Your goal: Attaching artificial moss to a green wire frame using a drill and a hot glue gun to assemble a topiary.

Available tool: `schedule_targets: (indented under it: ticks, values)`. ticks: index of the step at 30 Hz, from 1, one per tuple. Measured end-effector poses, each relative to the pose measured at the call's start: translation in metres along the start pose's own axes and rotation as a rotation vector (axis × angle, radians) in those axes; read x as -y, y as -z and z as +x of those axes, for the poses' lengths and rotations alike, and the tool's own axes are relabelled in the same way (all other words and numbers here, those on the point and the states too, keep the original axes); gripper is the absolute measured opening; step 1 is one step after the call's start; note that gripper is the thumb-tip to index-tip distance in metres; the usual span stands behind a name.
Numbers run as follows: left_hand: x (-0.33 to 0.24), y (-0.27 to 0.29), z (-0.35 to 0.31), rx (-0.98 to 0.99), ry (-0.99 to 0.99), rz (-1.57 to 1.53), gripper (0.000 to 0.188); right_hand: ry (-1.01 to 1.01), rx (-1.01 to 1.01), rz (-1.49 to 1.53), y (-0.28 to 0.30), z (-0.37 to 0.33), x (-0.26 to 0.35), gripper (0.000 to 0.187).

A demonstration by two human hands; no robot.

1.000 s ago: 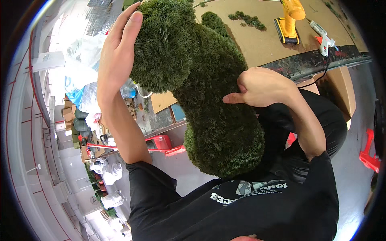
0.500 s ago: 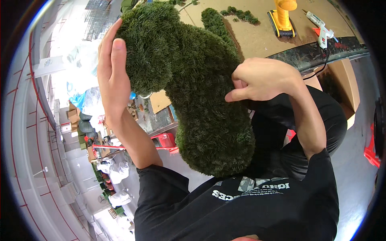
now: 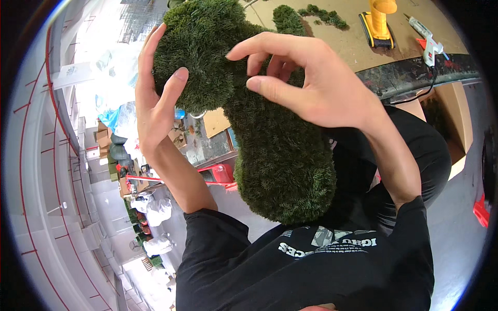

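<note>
- While the left hand [image 3: 155,103] cups the rounded upper lobe of the moss form [image 3: 270,129], fingers spread wide around its side and thumb pressed into the pile, the form is held up close before the person's chest, above the black shirt [image 3: 290,269].
- Right hand [image 3: 311,88] hovers over the neck of the form, half-curled, forefinger and thumb brought near each other as if pinching at the pile; whether they grip any fibre I cannot tell.
- It looks light for its bulk, and the fuzzy surface soft and grippy, so slipping seems unlikely; tufts may shed if plucked hard.
- Best hold, by my judgement: palms around the narrow neck or under the thick lower end.
- Behind, a bench [image 3: 353,46] carries moss scraps [image 3: 324,15], a yellow tool [image 3: 378,23] and a glue gun [image 3: 425,33].
- Containers: brown boxes [image 3: 106,137] sit far off at left, contents not readable.
</note>
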State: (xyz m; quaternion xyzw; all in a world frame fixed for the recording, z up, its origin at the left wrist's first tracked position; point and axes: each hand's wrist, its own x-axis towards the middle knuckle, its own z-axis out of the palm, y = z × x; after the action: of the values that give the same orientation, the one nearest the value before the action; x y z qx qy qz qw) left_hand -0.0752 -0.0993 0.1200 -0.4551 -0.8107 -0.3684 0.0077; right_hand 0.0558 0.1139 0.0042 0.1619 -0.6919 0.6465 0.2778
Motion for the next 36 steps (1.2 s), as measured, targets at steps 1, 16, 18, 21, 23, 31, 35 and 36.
schedule_targets:
  ticks: [1,16,18,21,23,31,35,36]
  values:
    - [0.001,0.0,0.0,0.004,-0.009,-0.048,0.068,0.022,-0.031,0.043,-0.006,0.001,0.0,0.034]
    - [0.016,0.002,0.001,0.025,-0.076,-0.046,0.067,0.128,-0.045,-0.323,-0.037,0.006,-0.001,0.041]
    - [0.014,0.002,0.0,0.019,-0.072,-0.031,0.067,-0.083,-0.012,0.062,-0.038,0.01,0.003,0.042]
    - [0.015,0.002,0.001,0.022,-0.074,-0.023,0.067,-0.156,-0.069,0.263,-0.041,0.016,0.0,0.042]
    - [0.015,0.003,0.001,0.026,-0.079,-0.023,0.067,-0.141,-0.086,0.258,-0.043,0.017,0.001,0.04]
    - [0.01,-0.003,0.002,0.005,-0.089,0.067,0.071,0.121,-0.134,-0.269,-0.046,0.027,0.001,0.031]
    - [0.011,-0.001,0.002,0.008,-0.1,0.076,0.071,0.157,-0.189,-0.339,-0.049,0.026,-0.002,0.029]
    - [0.01,-0.001,0.002,0.007,-0.104,0.088,0.072,0.158,-0.188,-0.337,-0.049,0.025,-0.002,0.029]
